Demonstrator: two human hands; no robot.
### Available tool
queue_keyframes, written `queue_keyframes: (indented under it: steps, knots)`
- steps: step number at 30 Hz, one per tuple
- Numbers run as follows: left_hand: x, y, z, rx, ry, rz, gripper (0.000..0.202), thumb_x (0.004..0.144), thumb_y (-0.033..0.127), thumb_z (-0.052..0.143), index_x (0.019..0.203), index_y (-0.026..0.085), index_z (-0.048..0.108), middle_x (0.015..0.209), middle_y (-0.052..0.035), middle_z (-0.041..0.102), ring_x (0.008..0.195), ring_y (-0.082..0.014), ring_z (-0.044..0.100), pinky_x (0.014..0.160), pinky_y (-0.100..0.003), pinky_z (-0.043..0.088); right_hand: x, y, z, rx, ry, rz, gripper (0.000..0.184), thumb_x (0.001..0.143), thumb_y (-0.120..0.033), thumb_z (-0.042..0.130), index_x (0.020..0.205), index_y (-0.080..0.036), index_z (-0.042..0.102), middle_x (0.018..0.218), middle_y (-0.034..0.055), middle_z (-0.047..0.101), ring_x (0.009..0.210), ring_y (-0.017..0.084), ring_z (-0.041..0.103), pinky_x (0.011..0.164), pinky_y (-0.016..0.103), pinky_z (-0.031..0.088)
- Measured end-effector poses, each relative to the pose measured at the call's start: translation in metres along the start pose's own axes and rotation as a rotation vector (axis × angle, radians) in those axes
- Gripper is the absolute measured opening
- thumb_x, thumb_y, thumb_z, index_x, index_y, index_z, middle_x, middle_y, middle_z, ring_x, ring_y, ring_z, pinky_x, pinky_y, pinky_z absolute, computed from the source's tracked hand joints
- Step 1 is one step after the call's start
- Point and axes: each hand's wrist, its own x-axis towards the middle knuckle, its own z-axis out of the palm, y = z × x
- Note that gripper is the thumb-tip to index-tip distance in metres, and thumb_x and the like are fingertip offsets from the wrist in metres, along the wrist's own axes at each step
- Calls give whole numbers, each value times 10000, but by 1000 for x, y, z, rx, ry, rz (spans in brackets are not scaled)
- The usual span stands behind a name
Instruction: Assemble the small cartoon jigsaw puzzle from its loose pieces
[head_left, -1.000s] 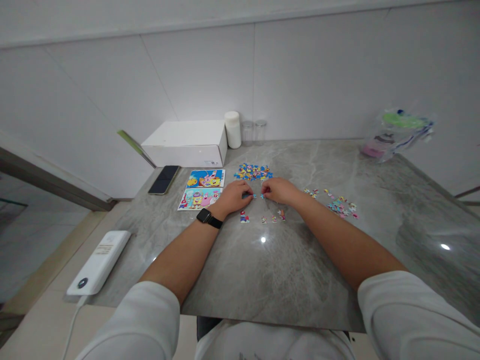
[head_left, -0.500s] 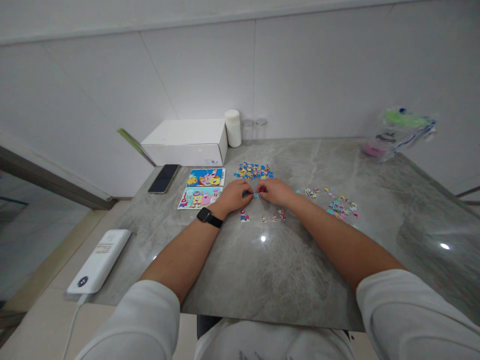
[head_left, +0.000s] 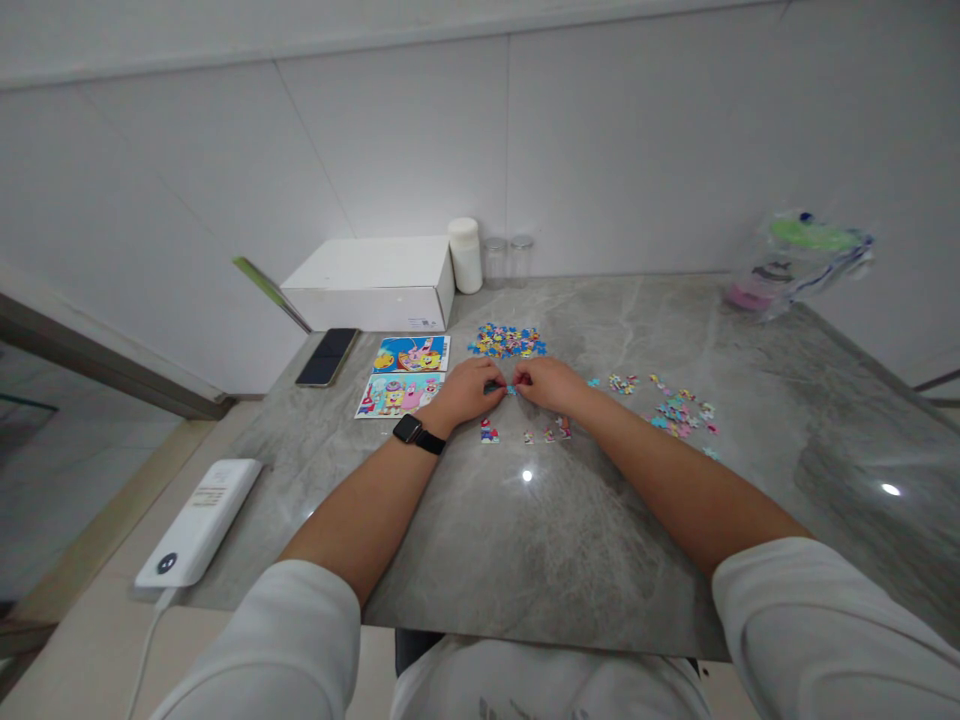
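Nearly touching, a left hand (head_left: 469,392) and right hand (head_left: 553,384) pinch closed on light-blue puzzle pieces (head_left: 511,390) over a gray tabletop (head_left: 525,570).

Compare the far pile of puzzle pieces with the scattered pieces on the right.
Colour: the far pile is mostly strong blue and yellow; the scattered pieces look paler, with light blue and pink.
Spread: the far pile is packed close together; the scattered pieces lie looser, with gaps between clusters.
Shared: both are small, many-coloured puzzle pieces lying on the grey table.
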Motion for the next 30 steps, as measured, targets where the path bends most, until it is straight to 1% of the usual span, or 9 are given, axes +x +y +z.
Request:
queue_keyframes:
  steps: [5,9,15,18,22,27,30]
  knots:
    - [0,0,0,5,-3,-5,84,916,256,691,938,201,751,1020,-77,705,1006,-238,661,931,-380,531,-1,2,-2,-19,-3,-1,166,923,-288,691,1046,-234,789,1049,51,803,977,217,695,796,281,465]
    - [1,0,-1,11,-11,-13,75,909,254,699,931,205,752,1022,-78,710,1004,-241,661,933,-383,532,0,3,0,-17,-12,-17,153,909,-279,705,1030,-232,785,1059,53,796,969,210,691,801,279,466]
    - [1,1,-2,12,-15,-14,72,910,249,699,930,204,751,1008,-75,715,997,-242,665,919,-382,534,2,6,4,-18,7,-11,151,895,-257,710,1030,-220,766,1060,60,789,990,210,690,816,277,476]
    - [2,2,-2,-2,-17,-22,70,910,243,699,925,203,754,1005,-76,716,993,-239,667,919,-380,534,2,12,0,-34,-3,-7,150,882,-243,719,1020,-224,773,1065,58,794,970,208,698,787,274,471]
    - [2,3,-3,-15,-17,-24,77,919,255,696,922,208,756,1004,-76,720,997,-240,671,929,-387,535,3,20,-7,-69,-61,19,148,869,-253,739,1000,-234,804,1053,55,811,938,205,714,755,268,470]
    - [0,-1,-2,-3,2,2,91,918,272,705,974,216,750,1035,-70,718,1010,-241,668,929,-386,535,0,17,-11,-74,-70,31,174,879,-272,736,1033,-250,813,1091,47,816,958,202,722,768,260,480]
    - [1,-5,1,-2,4,26,85,922,276,694,945,215,749,1009,-68,716,986,-237,665,921,-385,533,-3,13,-13,-68,-61,44,172,881,-273,735,1034,-259,814,1098,40,818,980,203,726,776,258,486]
